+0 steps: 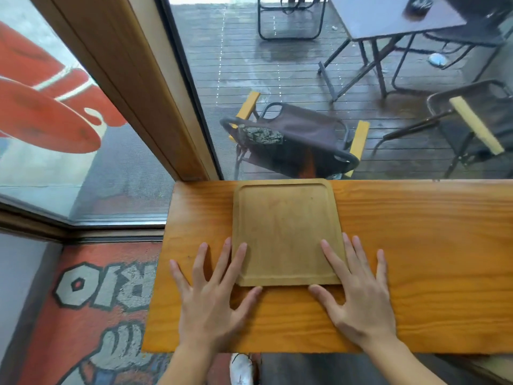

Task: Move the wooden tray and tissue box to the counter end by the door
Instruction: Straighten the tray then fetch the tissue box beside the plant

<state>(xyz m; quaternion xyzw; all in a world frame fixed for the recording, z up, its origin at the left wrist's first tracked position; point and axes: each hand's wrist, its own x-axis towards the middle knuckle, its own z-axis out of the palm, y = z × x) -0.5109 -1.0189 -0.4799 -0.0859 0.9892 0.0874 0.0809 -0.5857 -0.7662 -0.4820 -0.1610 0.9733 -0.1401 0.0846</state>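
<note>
The wooden tray [286, 229] lies flat and empty on the orange wooden counter [416, 245], near the counter's left end and touching its far edge. My left hand [211, 298] rests spread on the counter at the tray's near left corner, one fingertip on the tray's rim. My right hand [358, 293] lies spread at the near right corner, its index finger over the tray's edge. Neither hand grips anything. No tissue box is in view.
The counter's left end [163, 262] drops off to a painted floor [91, 301]. A glass door with a wooden frame [133, 87] stands at the left. Beyond the window are folding chairs [294, 140] and a table [388, 18] on a wet deck.
</note>
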